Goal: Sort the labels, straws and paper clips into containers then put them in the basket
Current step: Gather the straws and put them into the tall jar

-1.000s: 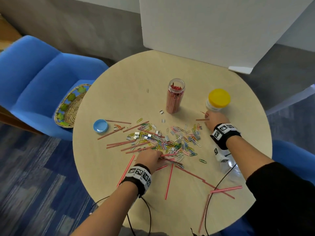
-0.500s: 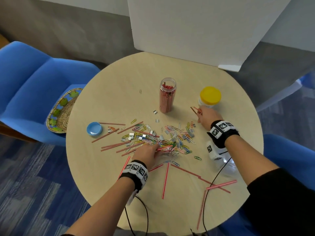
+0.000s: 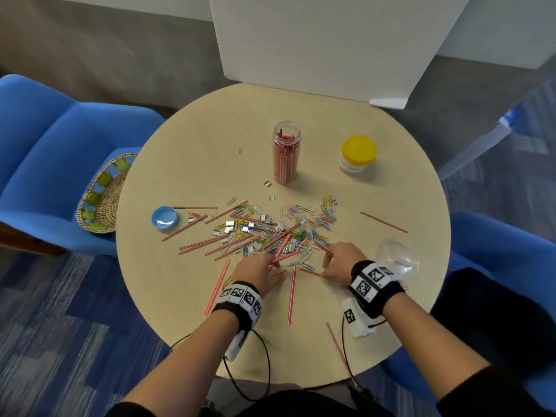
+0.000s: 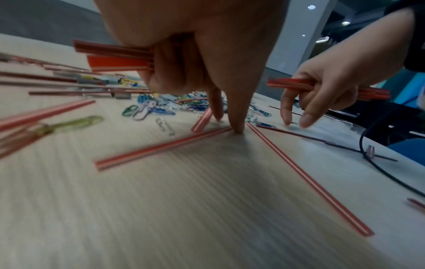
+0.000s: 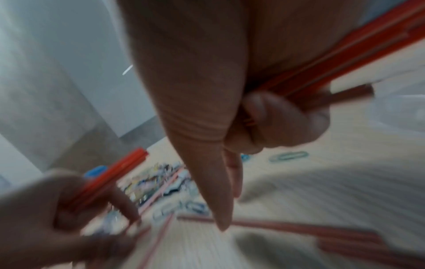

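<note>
Red striped straws (image 3: 207, 244), coloured paper clips (image 3: 301, 233) and small silver labels (image 3: 230, 224) lie scattered mid-table. My left hand (image 3: 260, 270) grips a bundle of straws (image 4: 115, 58) in its curled fingers, while its extended fingertips (image 4: 236, 125) touch the table where two loose straws meet. My right hand (image 3: 338, 261) also grips a bundle of straws (image 4: 299, 84) (image 5: 345, 60), with two fingers reaching down to the table. A clear jar (image 3: 285, 155) packed with straws stands behind the pile. A woven basket (image 3: 102, 197) sits on the blue chair at the left.
A yellow-lidded white jar (image 3: 358, 155) stands at the back right, a blue lid (image 3: 164, 217) at the left, a clear plastic container (image 3: 397, 257) beside my right wrist. A white board (image 3: 316, 46) rises behind the table. Blue chairs (image 3: 45, 164) flank it. Cables (image 3: 249, 365) trail off the near edge.
My right hand has come back from beside the yellow-lidded jar to the near edge of the pile, carrying straws. My left hand stays at the pile's near edge.
</note>
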`<state>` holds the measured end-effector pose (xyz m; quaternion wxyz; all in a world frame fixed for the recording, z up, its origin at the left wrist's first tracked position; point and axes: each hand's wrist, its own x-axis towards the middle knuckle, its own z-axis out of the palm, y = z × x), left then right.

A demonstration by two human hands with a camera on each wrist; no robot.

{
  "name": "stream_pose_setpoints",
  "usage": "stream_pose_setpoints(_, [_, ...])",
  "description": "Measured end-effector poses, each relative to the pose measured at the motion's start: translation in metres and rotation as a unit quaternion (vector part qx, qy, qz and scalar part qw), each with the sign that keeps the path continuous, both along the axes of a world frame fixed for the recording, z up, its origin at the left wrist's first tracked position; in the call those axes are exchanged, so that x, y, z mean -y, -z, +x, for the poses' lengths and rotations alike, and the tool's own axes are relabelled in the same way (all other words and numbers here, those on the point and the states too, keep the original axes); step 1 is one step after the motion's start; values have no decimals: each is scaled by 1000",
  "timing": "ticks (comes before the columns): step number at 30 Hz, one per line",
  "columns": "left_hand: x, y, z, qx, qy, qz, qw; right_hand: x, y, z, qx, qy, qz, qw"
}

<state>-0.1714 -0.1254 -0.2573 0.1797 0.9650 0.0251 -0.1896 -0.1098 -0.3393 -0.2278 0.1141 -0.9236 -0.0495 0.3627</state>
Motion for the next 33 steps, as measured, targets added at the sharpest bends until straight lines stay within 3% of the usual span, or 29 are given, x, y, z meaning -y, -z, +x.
stream_pose_setpoints(6, [-1, 5, -9, 45, -89, -36, 994, -1, 18, -22, 47, 53, 8, 997])
stream_pose_setpoints(8, [-3, 6, -6, 39, -81, -24, 996, -2, 22, -23, 59, 45, 16, 997])
stream_pose_setpoints(13, [3, 10, -2, 24, -19, 25, 999, -8, 28, -30, 78, -51, -16, 995])
stream_pose_setpoints(18, [9, 9, 4, 4, -44, 46, 998, -4, 23, -30, 95, -118, -45, 987])
stream_pose_setpoints(23, [16, 8, 8, -58, -35, 82, 994, 1, 17, -34, 39, -37, 16, 998])
stream_pose_setpoints(28, [12, 5, 10, -63, -54, 32, 996, -9, 16, -41, 18, 61, 111, 992])
stream_pose_setpoints(33, [-11, -3, 14, 21, -110, -104, 988, -47, 14, -48, 19, 90, 25, 995])
